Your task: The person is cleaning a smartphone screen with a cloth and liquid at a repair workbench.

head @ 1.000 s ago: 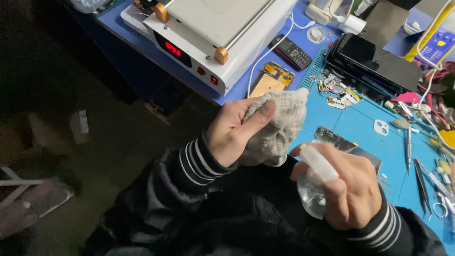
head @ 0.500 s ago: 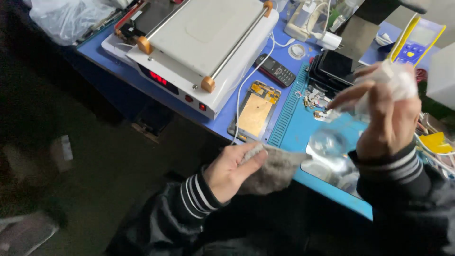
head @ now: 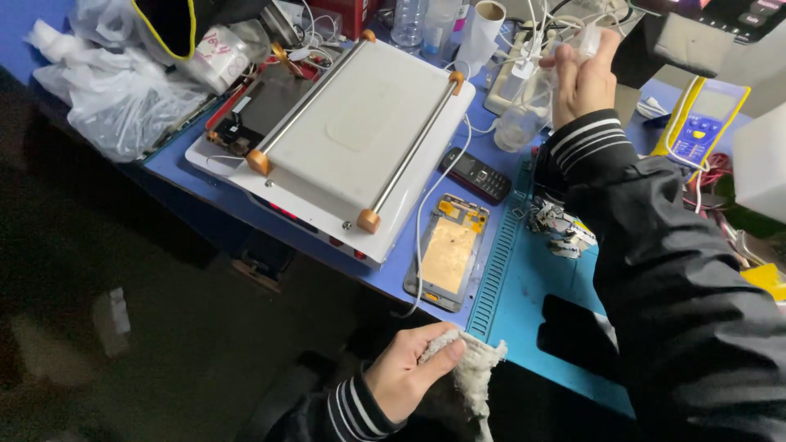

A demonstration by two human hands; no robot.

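While closed around a grey cloth (head: 467, 372) at the near edge of the tabletop (head: 524, 303), left hand (head: 409, 376); right hand (head: 583, 78) raised far across, gripping a clear spray bottle (head: 524, 115) above the white flat-topped machine's (head: 360, 135) right side; opened phone frame (head: 449, 254) between.

**Dark jacket, striped cuffs, bare hands**

The person wears a black jacket of smooth, slightly shiny fabric that creases in broad folds along the right sleeve. Both sleeves end in ribbed knit cuffs, black with thin white stripes ringing the wrist. The bare left hand (head: 407, 378) and the bare right hand (head: 583, 80) carry no gloves, and no rings or watch can be made out.
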